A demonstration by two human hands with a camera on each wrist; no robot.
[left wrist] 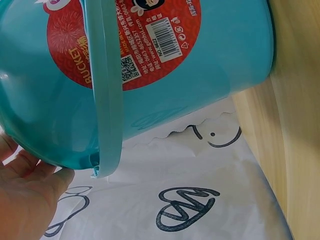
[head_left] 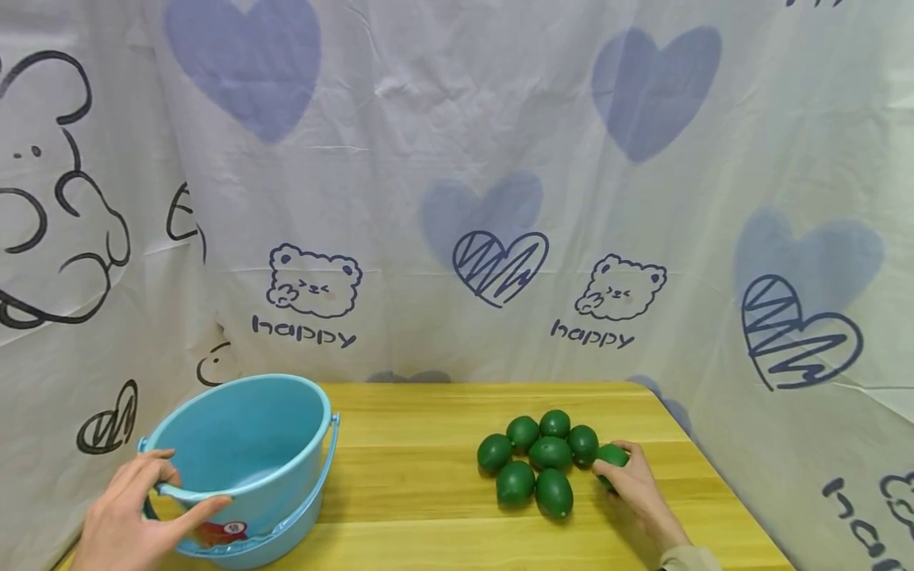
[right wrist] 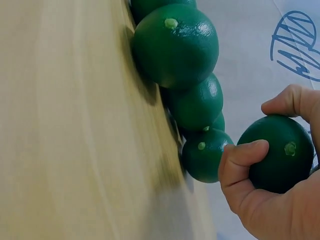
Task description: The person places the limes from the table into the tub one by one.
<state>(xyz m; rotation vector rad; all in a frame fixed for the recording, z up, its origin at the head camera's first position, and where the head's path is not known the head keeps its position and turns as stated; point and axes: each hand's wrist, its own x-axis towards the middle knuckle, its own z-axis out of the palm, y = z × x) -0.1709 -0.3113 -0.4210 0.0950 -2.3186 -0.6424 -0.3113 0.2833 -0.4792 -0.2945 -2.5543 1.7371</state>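
Note:
A light blue plastic bucket (head_left: 296,488) stands at the left of the wooden table. My left hand (head_left: 132,507) grips its near-left rim, the thumb outside and the fingers over the edge. In the left wrist view a red round label (left wrist: 150,45) shows on the bucket's side, behind the hanging handle (left wrist: 107,100). On the right, my right hand (head_left: 639,488) holds a dark green lime (right wrist: 280,150) between thumb and fingers. That lime appears raised off the table in the right wrist view. Just left of it, several more limes (head_left: 551,454) lie in a close cluster.
The yellow wooden table (head_left: 400,476) spreads between bucket and limes. A pale curtain (head_left: 400,198) printed with hearts and bears hangs behind the table and along both sides. Inside the bucket, the visible part of the floor holds nothing.

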